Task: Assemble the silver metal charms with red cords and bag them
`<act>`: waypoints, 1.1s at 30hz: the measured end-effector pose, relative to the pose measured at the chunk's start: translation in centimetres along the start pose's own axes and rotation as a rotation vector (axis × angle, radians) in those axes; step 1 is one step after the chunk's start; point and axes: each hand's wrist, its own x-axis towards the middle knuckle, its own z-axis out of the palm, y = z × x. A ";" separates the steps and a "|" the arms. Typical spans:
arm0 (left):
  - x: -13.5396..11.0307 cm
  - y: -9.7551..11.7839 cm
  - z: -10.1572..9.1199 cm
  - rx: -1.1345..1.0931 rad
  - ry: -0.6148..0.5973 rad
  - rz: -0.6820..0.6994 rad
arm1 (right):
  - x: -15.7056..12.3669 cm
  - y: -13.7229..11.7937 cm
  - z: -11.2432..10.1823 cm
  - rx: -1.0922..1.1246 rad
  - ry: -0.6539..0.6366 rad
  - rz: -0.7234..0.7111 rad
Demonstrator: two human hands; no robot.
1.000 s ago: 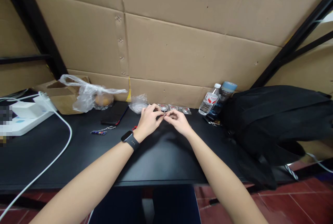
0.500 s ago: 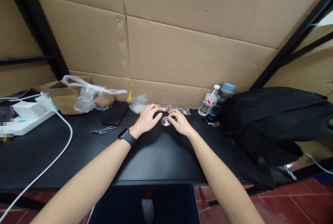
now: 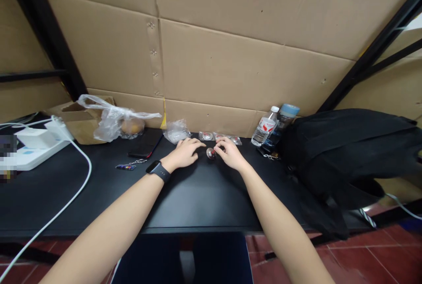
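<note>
In the middle of the black desk is a small round silvery disc (image 3: 210,154) with red at its centre; it looks tilted. My right hand (image 3: 228,154) has its thumb and fingertips pinched at the disc's right side. Just left of the disc, my left hand (image 3: 187,152) holds nothing, its index finger stretched out toward the disc and its thumb apart. A dark watch (image 3: 158,171) is on my left wrist. Behind my hands lie small clear packets (image 3: 206,136) with similar round pieces, partly hidden by my right fingers.
Crumpled clear plastic (image 3: 177,131), a black flat case (image 3: 145,143) and a keychain (image 3: 125,167) lie to the left. Farther left are a knotted plastic bag (image 3: 110,121), a power strip (image 3: 42,154) and a white cable (image 3: 86,178). A water bottle (image 3: 264,128) and black backpack (image 3: 349,152) stand right.
The disc has gone from facing up to tilted at my right fingertips. My left hand has drawn slightly left, uncovering more of the packets behind.
</note>
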 end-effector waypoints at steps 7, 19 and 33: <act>-0.5 -3.5 -3.3 0.262 0.041 -0.103 | -0.1 1.3 -1.7 -0.154 -0.079 0.039; -0.8 -3.8 -4.2 0.191 -0.244 -0.143 | -2.0 4.1 -8.0 -0.201 -0.450 0.409; 0.5 1.2 -2.1 -0.054 0.071 0.019 | -1.2 2.2 -6.9 0.008 -0.232 0.212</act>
